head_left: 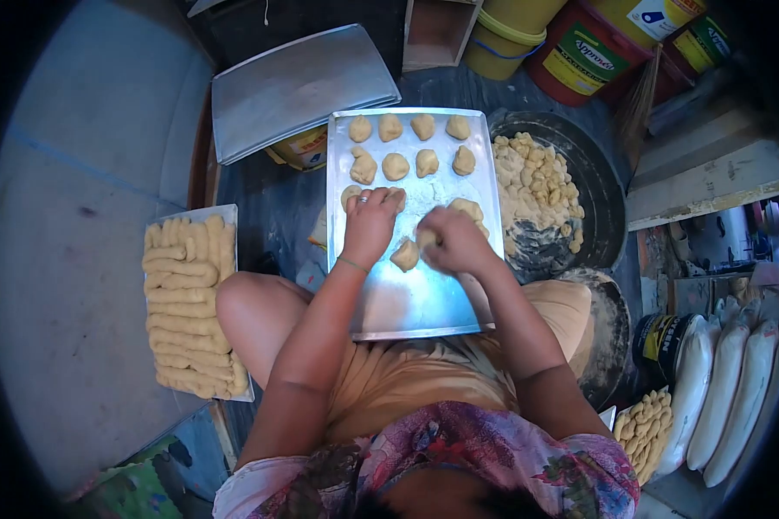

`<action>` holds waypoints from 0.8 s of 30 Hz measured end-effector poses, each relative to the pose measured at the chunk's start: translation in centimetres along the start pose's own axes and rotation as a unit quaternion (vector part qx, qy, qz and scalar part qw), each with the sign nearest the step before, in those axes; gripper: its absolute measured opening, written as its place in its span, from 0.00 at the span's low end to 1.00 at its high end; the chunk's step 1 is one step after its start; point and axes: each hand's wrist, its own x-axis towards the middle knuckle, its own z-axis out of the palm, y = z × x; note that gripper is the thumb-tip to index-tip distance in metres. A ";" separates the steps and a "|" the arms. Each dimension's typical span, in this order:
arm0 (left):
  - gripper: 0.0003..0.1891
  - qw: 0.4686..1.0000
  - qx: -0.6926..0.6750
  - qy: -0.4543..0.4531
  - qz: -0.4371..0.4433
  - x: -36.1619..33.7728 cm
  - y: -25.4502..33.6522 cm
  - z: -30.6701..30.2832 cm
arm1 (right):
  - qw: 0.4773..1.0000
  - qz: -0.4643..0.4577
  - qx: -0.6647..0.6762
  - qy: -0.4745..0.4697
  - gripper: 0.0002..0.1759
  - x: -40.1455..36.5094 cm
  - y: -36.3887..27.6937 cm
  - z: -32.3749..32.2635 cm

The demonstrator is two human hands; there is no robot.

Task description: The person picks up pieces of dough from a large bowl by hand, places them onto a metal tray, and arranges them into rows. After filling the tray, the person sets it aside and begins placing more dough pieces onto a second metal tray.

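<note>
A metal baking tray rests across my lap, dusted with flour, with rows of dough pieces on its far half. My left hand, with a ring and a thin bracelet, curls its fingers over a dough piece in the third row. To the right, my right hand is slightly blurred, its fingers closed around another lump of dough. Between the hands and slightly nearer me lies a loose dough lump. More dough sits just beyond my right hand.
A black round basin holds many dough chunks at right. Dough strips fill a left tray. Stacked metal trays lean behind. Margarine buckets stand at the back; long white bags lie right.
</note>
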 end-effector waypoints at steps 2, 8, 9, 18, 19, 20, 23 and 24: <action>0.18 1.000 -0.006 0.001 -0.025 0.3 0.3 -0.7 | 0.995 0.068 0.026 0.074 0.19 1.2 -0.3 -1.3; 0.15 0.996 0.019 0.083 0.011 0.1 0.3 -0.4 | 0.976 0.167 -0.130 0.060 0.20 3.8 0.7 0.1; 0.14 0.998 0.009 0.055 -0.001 0.2 0.0 -0.2 | 0.974 0.164 -0.133 0.078 0.20 3.8 1.1 0.7; 0.18 1.000 0.005 0.027 0.010 -0.2 1.1 -0.2 | 0.959 0.266 0.022 0.092 0.22 0.5 4.1 -2.0; 0.19 0.999 0.005 0.023 0.023 -0.3 1.4 -0.2 | 0.967 0.251 -0.011 0.047 0.21 -0.2 4.3 -2.1; 0.20 0.999 0.004 0.020 0.037 -0.4 1.6 -0.2 | 0.964 0.259 0.024 0.045 0.21 -0.7 4.6 -2.2; 0.21 0.998 0.012 0.013 0.066 -0.5 2.1 0.4 | 0.949 0.272 0.127 0.090 0.21 -1.1 5.8 -1.9; 0.21 0.997 0.016 0.022 0.073 -0.4 2.1 0.6 | 0.939 0.271 0.158 0.137 0.21 -1.0 6.3 -1.5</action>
